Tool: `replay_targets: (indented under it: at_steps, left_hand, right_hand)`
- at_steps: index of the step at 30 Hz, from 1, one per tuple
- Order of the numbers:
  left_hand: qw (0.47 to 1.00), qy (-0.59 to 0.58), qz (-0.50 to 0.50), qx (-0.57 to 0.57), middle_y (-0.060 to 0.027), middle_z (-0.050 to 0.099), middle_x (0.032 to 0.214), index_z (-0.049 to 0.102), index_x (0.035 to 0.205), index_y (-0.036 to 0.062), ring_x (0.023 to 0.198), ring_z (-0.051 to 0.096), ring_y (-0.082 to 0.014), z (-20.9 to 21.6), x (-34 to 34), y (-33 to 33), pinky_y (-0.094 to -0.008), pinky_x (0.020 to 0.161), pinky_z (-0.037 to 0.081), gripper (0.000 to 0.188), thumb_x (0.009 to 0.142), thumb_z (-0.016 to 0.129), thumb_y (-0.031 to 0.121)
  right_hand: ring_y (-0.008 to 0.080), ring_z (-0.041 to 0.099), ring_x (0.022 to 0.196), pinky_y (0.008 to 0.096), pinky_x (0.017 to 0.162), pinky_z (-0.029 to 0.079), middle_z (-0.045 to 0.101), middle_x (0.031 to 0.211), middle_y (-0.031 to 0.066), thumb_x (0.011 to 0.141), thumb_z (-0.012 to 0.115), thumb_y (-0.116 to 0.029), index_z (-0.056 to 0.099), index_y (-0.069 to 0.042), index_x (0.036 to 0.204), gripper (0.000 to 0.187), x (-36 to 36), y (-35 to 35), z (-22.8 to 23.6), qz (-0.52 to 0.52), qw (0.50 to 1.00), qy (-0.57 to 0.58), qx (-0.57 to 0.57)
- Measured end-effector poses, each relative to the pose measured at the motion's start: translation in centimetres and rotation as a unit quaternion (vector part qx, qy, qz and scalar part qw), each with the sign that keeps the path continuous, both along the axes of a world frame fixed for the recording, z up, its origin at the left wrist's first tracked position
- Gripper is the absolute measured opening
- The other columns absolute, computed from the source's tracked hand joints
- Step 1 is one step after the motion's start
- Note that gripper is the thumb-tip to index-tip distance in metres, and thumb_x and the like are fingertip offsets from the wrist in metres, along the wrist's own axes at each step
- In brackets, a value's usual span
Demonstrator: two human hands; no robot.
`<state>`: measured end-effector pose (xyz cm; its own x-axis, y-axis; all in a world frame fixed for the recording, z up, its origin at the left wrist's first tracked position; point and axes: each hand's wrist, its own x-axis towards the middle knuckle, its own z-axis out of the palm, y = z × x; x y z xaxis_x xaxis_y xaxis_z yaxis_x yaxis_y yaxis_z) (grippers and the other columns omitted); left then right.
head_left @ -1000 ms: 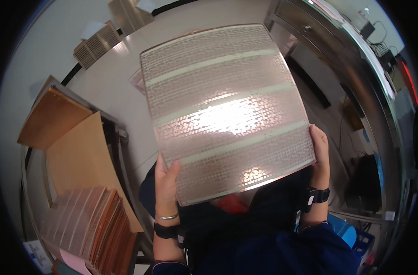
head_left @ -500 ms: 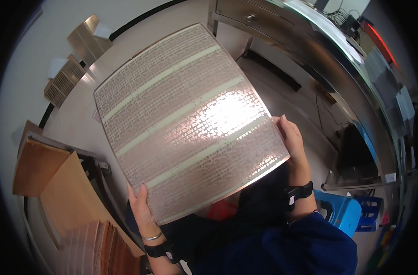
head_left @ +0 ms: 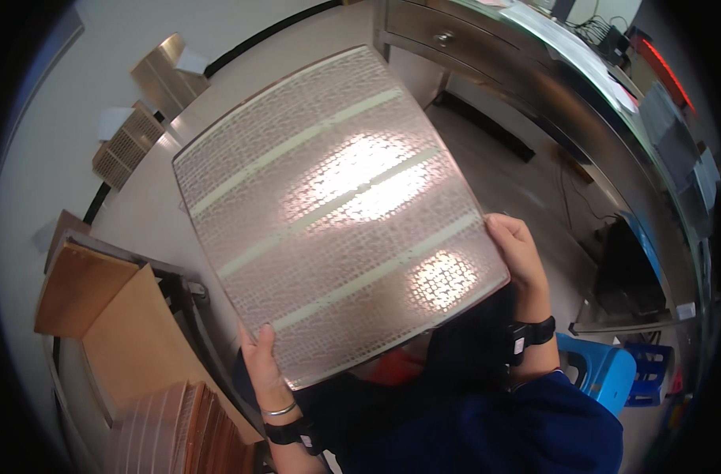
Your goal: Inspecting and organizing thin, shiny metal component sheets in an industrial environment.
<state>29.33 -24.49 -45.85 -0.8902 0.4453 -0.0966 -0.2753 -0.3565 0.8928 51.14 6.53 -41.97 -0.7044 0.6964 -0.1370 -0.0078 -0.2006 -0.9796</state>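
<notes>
A stack of boards (head_left: 156, 430) sits lower left. Right of it, the left hand (head_left: 261, 362) pinches the lower-left edge of a patterned board (head_left: 336, 245). Mid-frame, between both hands, it is held up, not yet set down: handling seems unfinished. Right of centre, the right hand (head_left: 520, 246) grips its right edge.

Harsh white glare on the shiny panel (head_left: 336, 217), dimmer surroundings, fisheye curvature toward a black rim

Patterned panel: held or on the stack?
Held: the left hand grips the panel at lower left, the right hand at its right edge.
</notes>
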Motion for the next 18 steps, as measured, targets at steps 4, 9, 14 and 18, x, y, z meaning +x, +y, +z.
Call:
replay_targets:
  at_steps: [4, 9, 14, 18]
  left_hand:
    - [1.000, 0.006, -0.015, -0.003, -0.0127, 0.047, 0.124, 0.031, 0.133, -0.0044, 0.110, 0.048, -0.0204, 0.5, 0.2, -0.1, -0.0296, 0.097, 0.034, 0.061, 0.080, 0.060, 0.006]
    - [1.000, -0.016, -0.004, 0.001, -0.0115, 0.048, 0.125, 0.032, 0.132, -0.0031, 0.111, 0.048, -0.0210, 0.0, -0.3, -1.1, -0.0307, 0.096, 0.036, 0.057, 0.089, 0.053, 0.028]
    - [0.907, -0.204, 0.059, 0.362, -0.0121, 0.043, 0.133, 0.031, 0.136, 0.0060, 0.115, 0.048, -0.0296, 0.6, -0.9, -0.6, -0.0440, 0.098, 0.037, 0.066, 0.092, 0.025, 0.054]
    - [0.945, -0.073, -0.154, 0.278, -0.0136, 0.043, 0.131, 0.030, 0.135, 0.0068, 0.116, 0.047, -0.0292, -2.2, -0.4, -0.4, -0.0464, 0.095, 0.040, 0.056, 0.089, 0.053, 0.027]
  right_hand:
    - [0.0104, 0.058, 0.086, 0.0241, 0.078, 0.045, 0.062, 0.098, 0.0066, 0.090, 0.054, -0.022, 0.054, 0.004, 0.113, 0.034, 0.3, 0.3, -1.4, 0.064, 0.994, 0.051, -0.073]
    - [0.0131, 0.054, 0.103, 0.0254, 0.088, 0.042, 0.054, 0.118, 0.0082, 0.085, 0.061, -0.025, 0.035, 0.002, 0.132, 0.059, -1.3, -1.6, -2.2, 0.057, 0.984, 0.106, -0.130]
    - [0.0181, 0.050, 0.112, 0.0316, 0.094, 0.041, 0.050, 0.125, 0.0073, 0.086, 0.059, -0.026, 0.034, -0.004, 0.132, 0.057, -5.3, -5.0, -4.1, 0.040, 0.960, 0.190, -0.200]
    - [0.0223, 0.044, 0.119, 0.0408, 0.099, 0.036, 0.044, 0.132, 0.0062, 0.086, 0.060, -0.017, 0.032, -0.008, 0.134, 0.056, -7.7, -10.4, -6.2, 0.144, 0.909, 0.212, -0.329]
